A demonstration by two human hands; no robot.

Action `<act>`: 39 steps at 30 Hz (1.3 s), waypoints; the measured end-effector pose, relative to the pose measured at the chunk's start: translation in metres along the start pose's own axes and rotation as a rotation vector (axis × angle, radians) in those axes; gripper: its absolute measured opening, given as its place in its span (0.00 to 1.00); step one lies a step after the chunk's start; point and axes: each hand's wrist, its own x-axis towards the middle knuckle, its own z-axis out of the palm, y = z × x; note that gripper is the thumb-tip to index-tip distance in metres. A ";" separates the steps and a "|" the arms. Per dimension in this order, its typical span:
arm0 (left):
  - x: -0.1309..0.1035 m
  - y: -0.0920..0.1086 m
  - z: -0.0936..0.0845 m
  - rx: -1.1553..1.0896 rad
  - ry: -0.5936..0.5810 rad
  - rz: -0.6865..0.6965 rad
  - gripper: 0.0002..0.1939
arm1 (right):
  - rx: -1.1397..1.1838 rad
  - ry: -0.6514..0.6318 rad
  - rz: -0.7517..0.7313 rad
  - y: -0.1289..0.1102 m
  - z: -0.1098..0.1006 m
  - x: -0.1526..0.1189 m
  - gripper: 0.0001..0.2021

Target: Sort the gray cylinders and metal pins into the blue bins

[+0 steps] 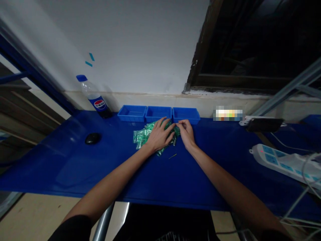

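Observation:
A heap of small clear packets with green in them [141,136] lies on the blue table. My left hand [160,134] rests over the heap, palm down with its fingers spread, hiding much of it. At the heap's right edge is my right hand [186,133], its thumb and fingertips drawn together near my left fingertips. Whatever it may pinch is too small to make out. A short thin pin-like piece [173,156] lies alone on the table just in front of the heap.
Three blue trays, left [132,113], middle [158,114] and right [186,115], line the wall behind the heap. A cola bottle [96,98] and a black mouse [92,138] stand left. Right are a phone [264,125] and a white power strip [278,162] with cables.

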 end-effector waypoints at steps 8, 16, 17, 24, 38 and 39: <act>-0.001 -0.010 -0.016 -0.100 0.100 -0.043 0.21 | 0.072 0.022 -0.002 -0.003 -0.020 0.006 0.11; -0.016 -0.027 -0.026 -0.234 0.151 -0.143 0.13 | -0.018 -0.098 -0.031 -0.019 -0.035 -0.001 0.14; -0.016 -0.029 -0.026 -0.237 0.155 -0.152 0.12 | -0.049 -0.120 -0.039 -0.020 -0.037 -0.002 0.15; -0.016 -0.035 -0.030 -0.224 0.196 -0.214 0.12 | -0.280 -0.140 -0.185 -0.028 -0.042 -0.005 0.15; -0.016 -0.019 -0.026 -0.224 0.118 -0.171 0.11 | -0.532 -0.210 -0.330 -0.018 -0.042 -0.008 0.13; -0.016 -0.019 -0.026 -0.226 0.118 -0.166 0.11 | -0.527 -0.206 -0.331 -0.018 -0.042 -0.008 0.13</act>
